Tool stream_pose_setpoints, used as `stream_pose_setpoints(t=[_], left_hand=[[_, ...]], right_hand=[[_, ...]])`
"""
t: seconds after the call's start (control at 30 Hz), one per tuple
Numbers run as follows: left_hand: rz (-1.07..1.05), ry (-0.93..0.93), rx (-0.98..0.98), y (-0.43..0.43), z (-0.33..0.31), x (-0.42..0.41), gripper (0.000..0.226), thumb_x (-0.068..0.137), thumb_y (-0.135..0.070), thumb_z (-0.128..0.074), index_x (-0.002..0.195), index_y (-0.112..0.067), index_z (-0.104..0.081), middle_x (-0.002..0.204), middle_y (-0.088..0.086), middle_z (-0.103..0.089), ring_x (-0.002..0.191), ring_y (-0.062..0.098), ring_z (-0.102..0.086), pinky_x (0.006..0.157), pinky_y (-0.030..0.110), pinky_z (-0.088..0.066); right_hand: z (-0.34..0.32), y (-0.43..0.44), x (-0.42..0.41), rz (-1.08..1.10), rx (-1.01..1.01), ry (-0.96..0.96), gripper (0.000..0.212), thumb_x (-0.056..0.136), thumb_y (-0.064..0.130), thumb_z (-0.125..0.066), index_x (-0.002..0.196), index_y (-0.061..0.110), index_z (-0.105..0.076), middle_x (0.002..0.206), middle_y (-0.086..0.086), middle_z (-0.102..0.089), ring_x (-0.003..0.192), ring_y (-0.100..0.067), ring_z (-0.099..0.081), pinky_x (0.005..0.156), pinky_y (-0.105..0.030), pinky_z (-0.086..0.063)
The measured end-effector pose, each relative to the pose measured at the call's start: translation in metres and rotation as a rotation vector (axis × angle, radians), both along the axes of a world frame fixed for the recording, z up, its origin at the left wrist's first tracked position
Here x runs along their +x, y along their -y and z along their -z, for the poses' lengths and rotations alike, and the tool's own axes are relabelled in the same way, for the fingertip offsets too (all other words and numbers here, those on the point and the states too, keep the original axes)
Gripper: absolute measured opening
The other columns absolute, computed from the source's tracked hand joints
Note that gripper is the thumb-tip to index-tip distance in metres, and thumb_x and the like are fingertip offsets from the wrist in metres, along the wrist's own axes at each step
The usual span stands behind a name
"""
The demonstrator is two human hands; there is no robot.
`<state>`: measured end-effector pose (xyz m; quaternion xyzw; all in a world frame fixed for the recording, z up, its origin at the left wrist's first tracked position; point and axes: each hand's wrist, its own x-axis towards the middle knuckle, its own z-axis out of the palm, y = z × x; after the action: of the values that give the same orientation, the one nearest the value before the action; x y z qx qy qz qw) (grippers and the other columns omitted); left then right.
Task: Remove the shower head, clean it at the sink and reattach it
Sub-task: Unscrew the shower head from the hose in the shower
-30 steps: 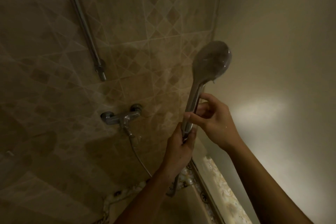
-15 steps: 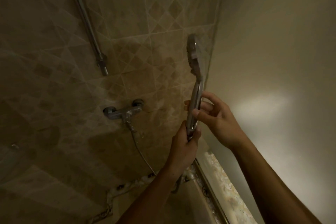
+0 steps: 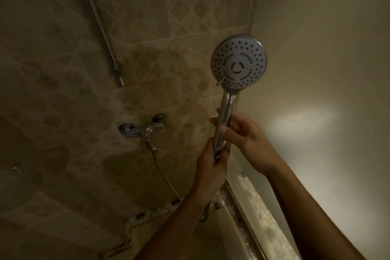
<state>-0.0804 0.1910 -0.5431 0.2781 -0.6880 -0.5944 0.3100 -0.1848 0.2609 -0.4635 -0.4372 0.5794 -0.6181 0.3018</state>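
The chrome shower head is held upright in front of the tiled wall, its round white spray face with many small nozzles turned toward me. My right hand pinches the middle of its chrome handle with thumb and fingers. My left hand is wrapped around the bottom end of the handle, where the hose joins. The thin metal hose runs from the wall faucet down and right, then passes behind my left wrist. The joint itself is hidden inside my left fist.
A slanted chrome riser bar ends at a bracket on the tiled wall, upper left. A plain light wall stands at the right. A patterned ledge with a metal rail runs along the bottom right.
The shower head has rotated about its handle: first its back showed, then its edge, now its spray face is toward me. Both hands stay on the handle.
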Motion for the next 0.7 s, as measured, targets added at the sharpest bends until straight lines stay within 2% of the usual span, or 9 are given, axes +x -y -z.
stream_pose_setpoints(t=[0.1,0.17,0.27,0.37,0.47,0.53,0.57,0.63,0.7], left_hand=[[0.028,0.037,-0.003,0.001,-0.002,0.000,0.038,0.107,-0.029,-0.058,0.141,-0.043,-0.052,0.106,-0.031,-0.071,0.107,-0.004,-0.069,0.081,0.014,-0.057],[0.029,0.026,0.000,0.000,-0.003,0.000,0.037,0.106,-0.030,-0.059,0.140,-0.042,-0.054,0.102,-0.032,-0.072,0.103,-0.006,-0.070,0.078,0.013,-0.056],[-0.001,-0.015,-0.009,-0.002,-0.006,0.000,0.030,0.106,-0.033,-0.058,0.134,-0.044,-0.057,0.102,-0.024,-0.073,0.096,-0.001,-0.071,0.075,0.016,-0.055],[-0.016,-0.051,-0.022,0.000,-0.009,0.002,0.023,0.106,-0.035,-0.058,0.117,-0.054,-0.060,0.088,-0.020,-0.071,0.081,-0.001,-0.067,0.069,0.018,-0.051],[-0.004,-0.037,-0.030,0.004,-0.009,0.002,0.027,0.105,-0.034,-0.058,0.105,-0.062,-0.058,0.087,-0.015,-0.071,0.078,0.005,-0.068,0.069,0.024,-0.055],[0.019,-0.007,-0.035,0.005,-0.009,0.001,0.035,0.107,-0.029,-0.057,0.119,-0.061,-0.053,0.099,-0.026,-0.073,0.096,-0.004,-0.070,0.080,0.018,-0.057],[0.025,0.004,-0.028,0.005,-0.008,0.001,0.034,0.107,-0.028,-0.058,0.128,-0.054,-0.054,0.105,-0.023,-0.073,0.101,-0.005,-0.070,0.084,0.019,-0.057],[0.029,0.008,-0.011,0.004,-0.004,0.002,0.029,0.107,-0.029,-0.058,0.134,-0.041,-0.057,0.109,-0.011,-0.074,0.102,0.002,-0.071,0.086,0.025,-0.059],[0.029,-0.001,-0.012,0.004,0.001,0.004,0.022,0.106,-0.031,-0.058,0.121,-0.048,-0.059,0.098,-0.006,-0.073,0.090,0.002,-0.070,0.078,0.025,-0.057]], right_hand=[[-0.001,0.006,0.005,0.226,0.047,-0.356,0.020,0.087,0.033,-0.082,0.105,0.028,-0.074,0.093,0.006,-0.075,0.085,-0.009,-0.070,0.077,-0.031,-0.060],[-0.004,0.008,0.007,0.303,0.018,-0.355,0.022,0.081,0.031,-0.087,0.100,0.034,-0.075,0.082,0.010,-0.076,0.072,-0.005,-0.071,0.067,-0.023,-0.059],[-0.004,0.005,0.005,0.165,-0.043,-0.089,0.044,0.087,0.008,-0.080,0.120,0.035,-0.068,0.094,0.003,-0.081,0.091,-0.015,-0.078,0.087,-0.035,-0.064],[-0.005,0.001,0.001,-0.040,-0.103,0.139,0.054,0.094,-0.007,-0.065,0.140,0.019,-0.056,0.116,-0.011,-0.078,0.115,-0.027,-0.073,0.101,-0.043,-0.059],[-0.007,0.002,0.003,-0.029,-0.104,-0.091,0.043,0.099,0.012,-0.067,0.138,0.026,-0.059,0.125,0.006,-0.074,0.117,-0.012,-0.070,0.098,-0.029,-0.058],[-0.008,0.006,0.006,0.161,-0.034,-0.300,0.044,0.090,0.031,-0.078,0.132,0.033,-0.063,0.108,0.021,-0.074,0.098,-0.001,-0.071,0.083,-0.021,-0.059],[-0.007,0.008,0.009,0.266,0.006,-0.356,0.048,0.084,0.037,-0.082,0.129,0.034,-0.065,0.098,0.021,-0.074,0.089,0.000,-0.071,0.076,-0.019,-0.059],[-0.006,0.009,0.012,0.380,0.043,-0.399,0.049,0.078,0.039,-0.087,0.123,0.036,-0.066,0.087,0.017,-0.075,0.079,0.000,-0.072,0.069,-0.017,-0.059],[-0.002,0.007,0.011,0.336,0.020,-0.307,0.050,0.081,0.026,-0.086,0.124,0.035,-0.063,0.087,0.012,-0.077,0.079,-0.003,-0.075,0.073,-0.020,-0.062]])
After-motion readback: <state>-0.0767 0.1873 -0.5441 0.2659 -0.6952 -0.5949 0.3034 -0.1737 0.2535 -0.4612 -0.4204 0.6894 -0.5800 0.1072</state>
